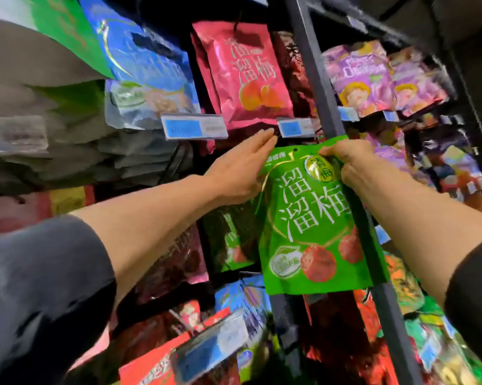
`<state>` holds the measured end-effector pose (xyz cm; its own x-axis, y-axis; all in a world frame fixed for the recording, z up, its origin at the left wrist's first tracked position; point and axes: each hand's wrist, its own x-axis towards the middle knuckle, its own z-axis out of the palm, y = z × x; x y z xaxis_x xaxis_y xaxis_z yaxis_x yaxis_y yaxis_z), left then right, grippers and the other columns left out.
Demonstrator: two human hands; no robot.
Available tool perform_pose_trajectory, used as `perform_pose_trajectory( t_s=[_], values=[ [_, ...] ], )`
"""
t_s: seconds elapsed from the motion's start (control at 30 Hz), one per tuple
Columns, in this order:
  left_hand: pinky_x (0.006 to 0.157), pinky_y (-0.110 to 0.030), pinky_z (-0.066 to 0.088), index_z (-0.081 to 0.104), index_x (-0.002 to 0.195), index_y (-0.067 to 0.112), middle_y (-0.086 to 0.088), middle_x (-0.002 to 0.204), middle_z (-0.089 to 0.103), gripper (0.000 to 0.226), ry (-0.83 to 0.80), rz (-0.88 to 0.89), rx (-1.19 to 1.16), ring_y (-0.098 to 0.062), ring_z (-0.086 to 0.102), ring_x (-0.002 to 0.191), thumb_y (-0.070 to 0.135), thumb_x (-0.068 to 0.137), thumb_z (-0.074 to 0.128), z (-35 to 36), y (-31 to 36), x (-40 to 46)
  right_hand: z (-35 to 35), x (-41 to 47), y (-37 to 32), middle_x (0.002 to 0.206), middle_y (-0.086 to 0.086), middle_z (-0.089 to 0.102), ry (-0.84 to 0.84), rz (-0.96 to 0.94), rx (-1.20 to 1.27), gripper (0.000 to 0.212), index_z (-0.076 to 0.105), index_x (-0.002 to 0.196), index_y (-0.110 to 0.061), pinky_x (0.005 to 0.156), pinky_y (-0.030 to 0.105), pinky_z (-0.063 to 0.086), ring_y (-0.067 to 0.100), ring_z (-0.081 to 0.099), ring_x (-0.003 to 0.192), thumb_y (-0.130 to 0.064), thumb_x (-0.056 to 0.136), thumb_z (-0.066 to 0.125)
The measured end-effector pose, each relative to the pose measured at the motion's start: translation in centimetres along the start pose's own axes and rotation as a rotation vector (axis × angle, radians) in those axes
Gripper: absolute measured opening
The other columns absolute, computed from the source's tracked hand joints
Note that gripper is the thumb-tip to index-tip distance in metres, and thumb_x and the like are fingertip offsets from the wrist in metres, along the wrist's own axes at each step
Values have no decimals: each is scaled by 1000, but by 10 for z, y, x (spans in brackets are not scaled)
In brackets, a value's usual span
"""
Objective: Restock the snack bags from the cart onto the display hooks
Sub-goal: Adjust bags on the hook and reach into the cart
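Fingers of your right hand (348,162) pinch the green snack bag (314,220) by its top edge at frame centre-right, long axis near vertical, hang hole up, slightly tilted. Your left hand (242,168) lies flat and extended, touching the bag's left edge below the blue price tag (295,127).

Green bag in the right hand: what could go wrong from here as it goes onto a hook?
The right hand pinches only the green bag's top corner, so it may slip or swing. The hook is not visible, so its hang hole could miss. The left hand, open by the price tag, might knock it.
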<state>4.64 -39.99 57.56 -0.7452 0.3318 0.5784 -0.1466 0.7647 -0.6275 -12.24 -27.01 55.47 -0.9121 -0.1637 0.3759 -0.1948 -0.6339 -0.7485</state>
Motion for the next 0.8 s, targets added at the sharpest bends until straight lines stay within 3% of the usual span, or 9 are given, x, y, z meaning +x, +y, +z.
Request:
perform_pose_trajectory(
  t_s=[0.1,0.27,0.37,0.43,0.6,0.8],
  values=[
    [111,-14,-11,3,150,-2,-16,160,-3,74,0,13,88,-24,-1,149,2,90,46,6,-8,29,8,22,2,43,4,57,-22,20,27,23,52,84,-4,28,26,42,12,54,32,16,80,63],
    [115,-26,-14,-3,149,-3,-20,159,-11,78,-76,51,255,-27,-8,148,1,85,39,20,-14,49,23,31,-1,81,6,57,25,-19,0,37,55,108,2,53,28,50,19,57,67,13,76,70],
    [121,-37,8,0,152,5,-11,161,-8,81,-14,44,221,-22,-2,149,-3,80,36,31,-21,51,23,36,3,74,10,58,29,-2,-30,37,59,106,8,68,39,57,25,64,72,15,72,72],
    [121,-32,10,1,153,8,-9,161,-6,80,-1,54,201,-20,2,149,-5,82,35,33,-26,50,22,34,6,71,12,58,8,19,-57,28,58,97,9,78,43,55,26,64,83,14,73,72],
    [117,-30,21,0,153,11,-5,161,-9,85,-11,50,156,-18,12,148,-8,79,36,32,-25,45,21,33,9,73,13,57,-44,39,-43,46,51,118,10,80,41,54,31,65,99,15,76,69],
    [110,-28,31,-3,154,15,1,161,-13,86,0,5,79,-17,18,145,-8,80,35,38,-17,46,26,47,27,103,11,65,95,-31,-135,33,61,109,5,77,36,53,23,61,89,4,78,71]
  ],
)
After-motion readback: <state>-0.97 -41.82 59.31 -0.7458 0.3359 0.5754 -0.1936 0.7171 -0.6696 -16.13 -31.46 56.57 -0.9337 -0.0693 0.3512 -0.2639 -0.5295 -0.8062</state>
